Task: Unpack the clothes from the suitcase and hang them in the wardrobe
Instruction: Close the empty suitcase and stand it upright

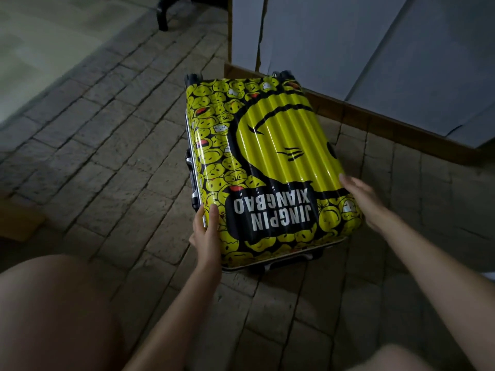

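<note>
Item: suitcase [267, 167], closed, flat on the floor [107, 145] beside the wardrobe [348, 49]. Your left hand [207, 234] grips its side edge; right hand [367, 202] rests loosely spread. Risk: latches unreleased, so prying may slide the glossy shell.

Grey stone-tile floor [107, 145] fills frame. Dark furniture leg [162, 18] stands at 11 o'clock. Brown wooden baseboard [388, 121] crosses at 2 o'clock. Cardboard piece [18, 220] lies at 9 o'clock.
</note>
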